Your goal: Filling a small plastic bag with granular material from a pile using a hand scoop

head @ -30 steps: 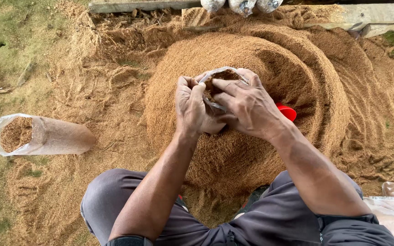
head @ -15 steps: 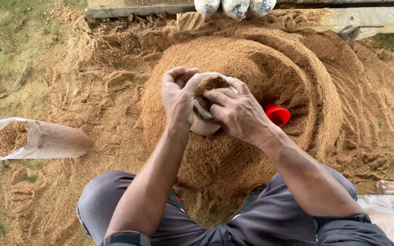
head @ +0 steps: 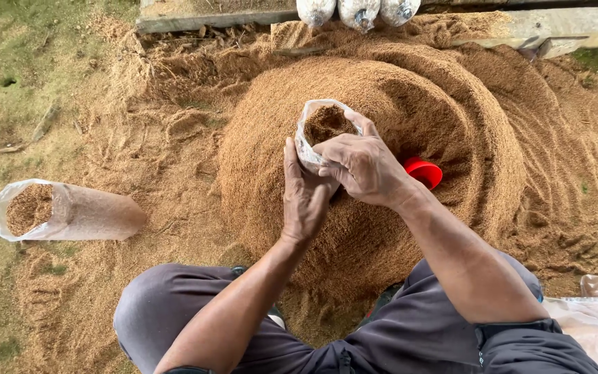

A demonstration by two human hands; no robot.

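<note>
Both our hands, left hand [head: 306, 197] and right hand [head: 365, 166], fingers closed around the sawdust-filled bag [head: 321, 131], over the sawdust heap [head: 382, 228] centre.

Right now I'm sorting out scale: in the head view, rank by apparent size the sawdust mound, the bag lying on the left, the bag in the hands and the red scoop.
1. sawdust mound
2. bag lying on the left
3. bag in the hands, though mostly hidden by the hands and nearer the camera, so unsure
4. red scoop, partly hidden

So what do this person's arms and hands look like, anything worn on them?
Both arms are bare from the hands up past the elbows. The left hand and right hand wear no gloves; no rings or watch show. A dark grey sleeve covers the right upper arm.
</note>
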